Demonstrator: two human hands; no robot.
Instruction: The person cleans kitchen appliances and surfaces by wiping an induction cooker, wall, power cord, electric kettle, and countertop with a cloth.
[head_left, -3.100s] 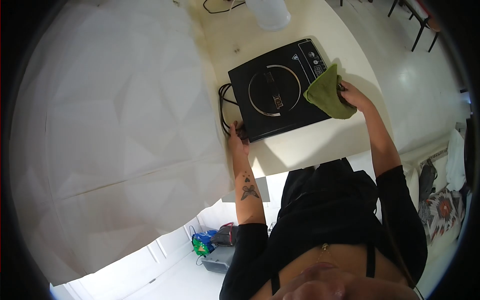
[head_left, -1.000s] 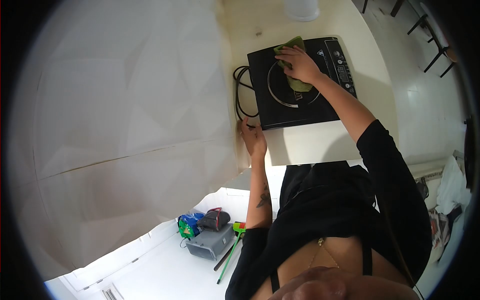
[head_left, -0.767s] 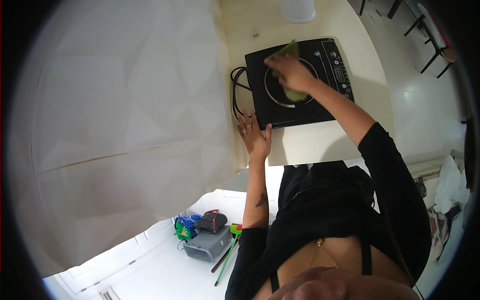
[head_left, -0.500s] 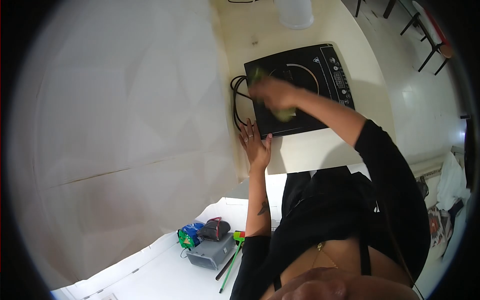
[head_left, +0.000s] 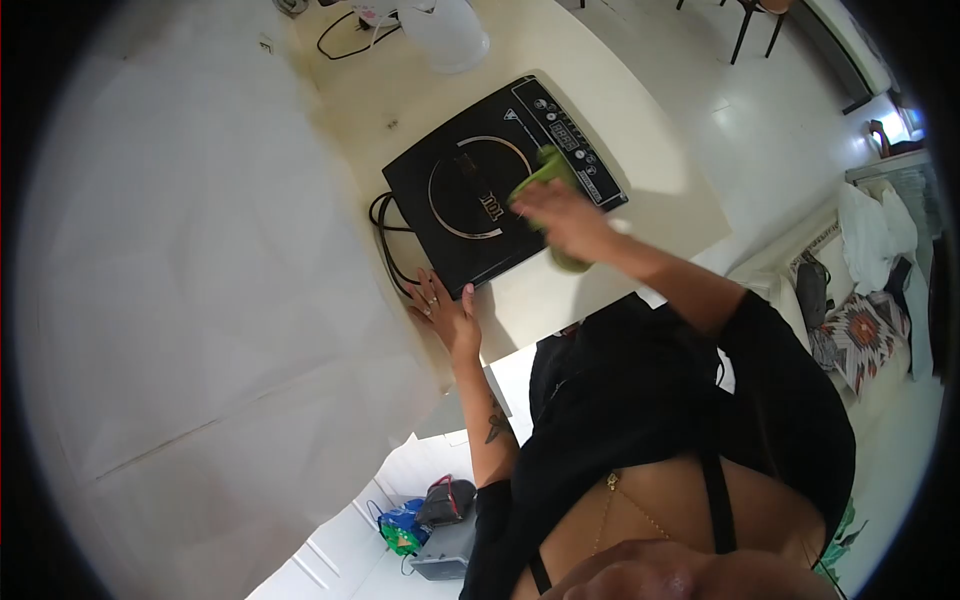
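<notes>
right hand (head_left: pixel 568 220) holds cloth (head_left: pixel 570 262) over cooktop (head_left: pixel 440 175) edge; left hand (head_left: pixel 450 315) touches cooktop corner

Two bare hands reach up from below, well apart, palms down.
The left hand (head_left: pixel 447 318), left of the frame's middle, has fingers spread toward the upper left, its thumb apart and pointing up, and a thin light-coloured ring (head_left: pixel 433 300) on one finger. A dark inked tattoo (head_left: pixel 495 425) marks the left forearm (head_left: pixel 483 400). The right hand (head_left: pixel 567 218), higher and nearer the centre, points left; its fingers seem slightly bent, though blur softens them. The right forearm (head_left: pixel 665 275) slants down rightward into a loose black fabric sleeve (head_left: pixel 785 370).
</notes>
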